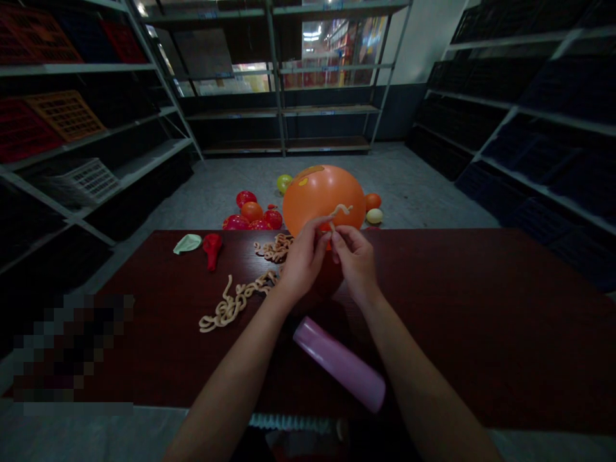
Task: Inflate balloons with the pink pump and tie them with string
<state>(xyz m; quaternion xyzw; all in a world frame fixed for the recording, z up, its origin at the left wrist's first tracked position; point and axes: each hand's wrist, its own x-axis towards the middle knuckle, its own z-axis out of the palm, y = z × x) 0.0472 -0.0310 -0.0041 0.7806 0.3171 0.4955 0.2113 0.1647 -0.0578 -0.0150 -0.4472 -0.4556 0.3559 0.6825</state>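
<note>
An inflated orange balloon [321,196] rests at the far edge of the dark red table [481,308]. My left hand [304,260] and my right hand [355,260] are both pinched at the balloon's neck. A beige rubber band [341,210] runs up from my left fingertips across the balloon. Loose beige rubber bands [235,301] lie in a heap left of my left wrist, with another small pile [275,248] beyond it. A pink cylinder [341,363], like a hand pump, lies between my forearms.
A flat pale green balloon [187,243] and a flat red balloon [212,248] lie on the table's far left. Several inflated balloons [254,212] sit on the floor behind the table. Metal shelving with crates [65,115] lines both sides and the back.
</note>
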